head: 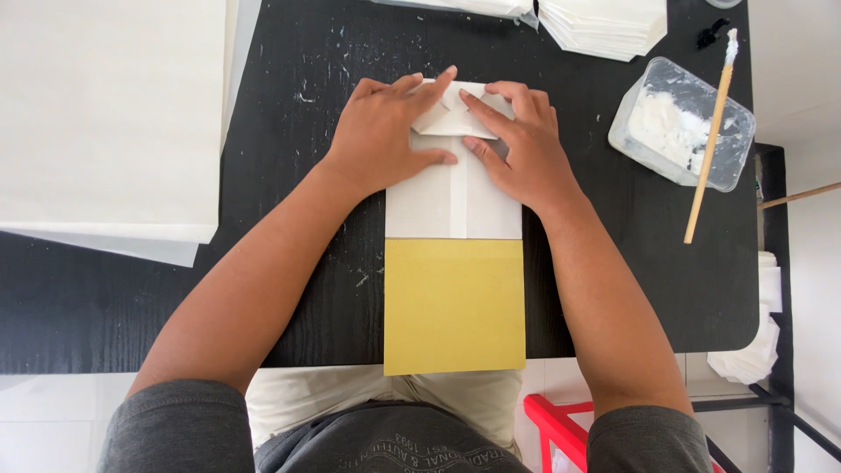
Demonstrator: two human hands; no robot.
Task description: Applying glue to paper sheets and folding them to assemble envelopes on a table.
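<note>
A white paper bag lies flat on the black table, wrapped around a yellow card that sticks out toward me. My left hand presses flat on the bag's far left part, fingers reaching onto the folded flaps. From the other side my right hand presses the far right part, its index finger on the same folded flaps. Both hands lie flat and grip nothing.
A clear plastic tub of white paste stands at the right with a wooden-handled brush across it. A stack of large white sheets lies at the left. Folded white paper stacks sit at the far edge. A red frame is below the table.
</note>
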